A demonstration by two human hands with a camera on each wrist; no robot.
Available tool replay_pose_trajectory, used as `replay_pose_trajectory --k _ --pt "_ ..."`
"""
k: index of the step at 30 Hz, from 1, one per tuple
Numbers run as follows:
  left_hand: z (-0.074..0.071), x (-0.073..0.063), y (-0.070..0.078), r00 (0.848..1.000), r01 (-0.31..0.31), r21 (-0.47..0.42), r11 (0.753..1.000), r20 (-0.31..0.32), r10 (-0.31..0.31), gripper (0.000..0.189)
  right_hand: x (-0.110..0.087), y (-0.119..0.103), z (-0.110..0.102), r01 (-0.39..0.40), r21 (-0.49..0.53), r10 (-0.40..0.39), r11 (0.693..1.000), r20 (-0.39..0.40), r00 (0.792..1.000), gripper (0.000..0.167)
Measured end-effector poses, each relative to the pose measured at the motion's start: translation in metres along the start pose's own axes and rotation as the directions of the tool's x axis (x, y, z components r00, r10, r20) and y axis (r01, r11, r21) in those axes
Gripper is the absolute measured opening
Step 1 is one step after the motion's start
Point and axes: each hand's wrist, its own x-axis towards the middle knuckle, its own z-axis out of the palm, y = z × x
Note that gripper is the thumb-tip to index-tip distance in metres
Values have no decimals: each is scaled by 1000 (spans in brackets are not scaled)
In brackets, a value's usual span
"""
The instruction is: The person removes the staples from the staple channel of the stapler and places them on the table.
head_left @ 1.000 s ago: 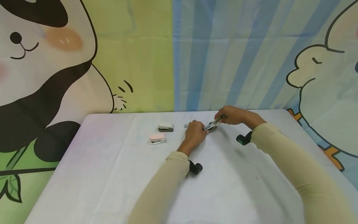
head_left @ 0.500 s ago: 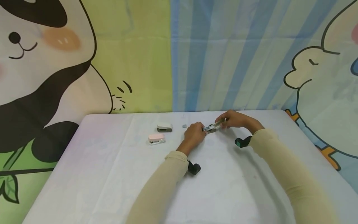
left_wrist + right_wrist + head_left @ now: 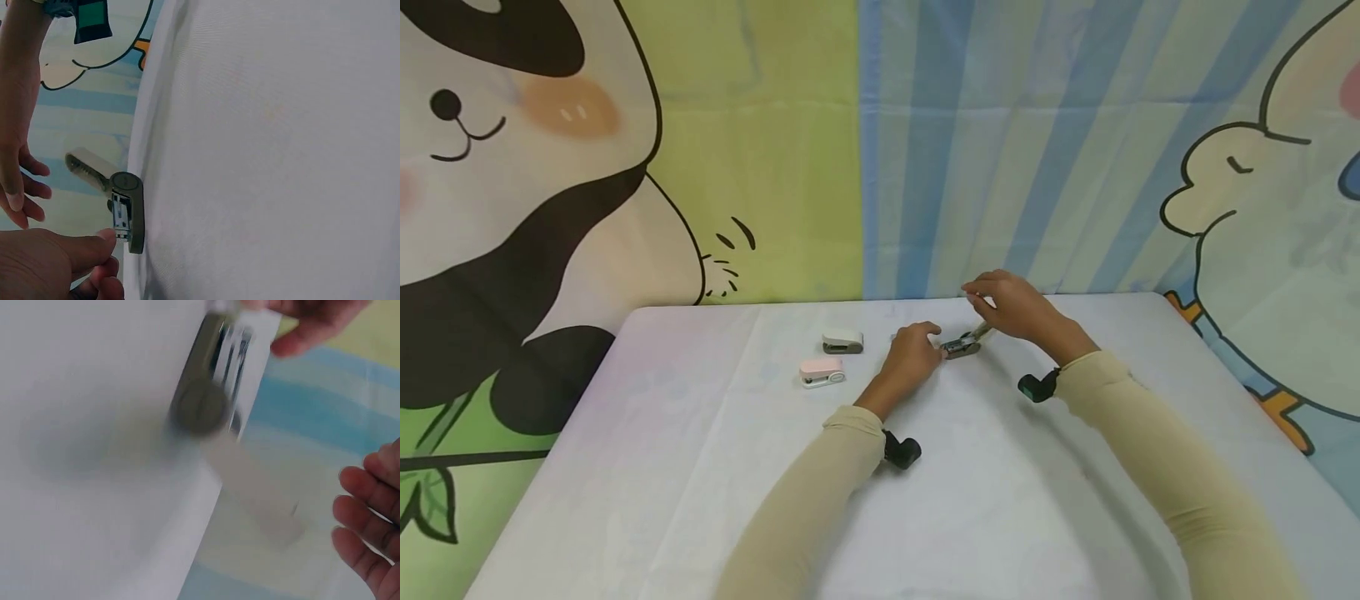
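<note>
A stapler (image 3: 962, 345) with a dark grey-green base and a pale top arm lies on the table with its top swung far back, the metal magazine showing. My left hand (image 3: 912, 360) holds its front end; in the left wrist view the thumb (image 3: 105, 239) lies at the magazine's tip, other fingers bent below it. Apart from the stapler, above its raised arm, is my right hand (image 3: 1011, 307), fingers loosely bent around nothing. In the right wrist view the top arm (image 3: 253, 494) is blurred, with the right fingers (image 3: 369, 494) beside it.
Left of the hands stand a white and grey stapler (image 3: 842, 342) and a pink and white one (image 3: 822, 372). A small grey piece (image 3: 892, 337) is partly hidden behind the left hand. The white table's (image 3: 700, 433) far edge meets a printed cartoon curtain (image 3: 775, 150).
My right hand has let go of the stapler's top arm and lifted away from it. The stapler has come down slightly, and my left hand has shifted a little left.
</note>
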Motion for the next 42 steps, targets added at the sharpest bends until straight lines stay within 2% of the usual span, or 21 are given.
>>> replay_pose_trajectory --k 4,8,11,14,17,20,25,28,30,33,36,38,42 --pt "-21 -7 -5 998 -56 -4 998 16 56 34 7 -19 10 74 78 -72 994 -29 997 27" --pt "-45 -23 -11 993 -114 -1 993 41 114 22 11 -30 26 109 139 -104 984 -42 994 24" --pt "-61 -36 -17 988 -151 -5 988 25 151 14 14 -35 38 117 168 -107 979 -64 992 23" --pt "-76 -48 -26 985 -169 3 986 -19 169 14 22 -45 51 152 255 -134 955 -86 987 21" --pt "-96 -63 -36 986 -147 16 989 -74 147 17 34 -61 64 205 367 -191 907 -74 979 22" --pt "-116 -79 -50 990 -97 40 995 -103 100 23 46 -77 76 228 437 -244 870 -20 969 25" --pt "-140 -101 -80 996 -19 86 996 -87 26 41 62 -107 88 246 421 -283 873 26 959 28" --pt "-143 -108 -97 997 19 60 998 -71 -14 45 68 -121 91 236 409 -279 881 48 959 29" --pt "-143 -109 -105 999 19 27 999 -42 -18 45 72 -130 94 215 386 -267 897 85 960 31" --pt "-140 -107 -111 1000 17 -24 1000 10 -17 38 76 -141 99 197 300 -248 933 143 958 31" --pt "-135 -102 -115 999 18 -49 999 34 -16 31 76 -148 104 199 188 -230 962 160 960 26" --pt "-132 -100 -116 999 33 -36 999 27 -32 26 76 -151 107 203 156 -228 967 158 961 25" --pt "-128 -98 -115 999 38 8 999 34 -38 19 73 -153 110 231 181 -259 956 152 954 23"
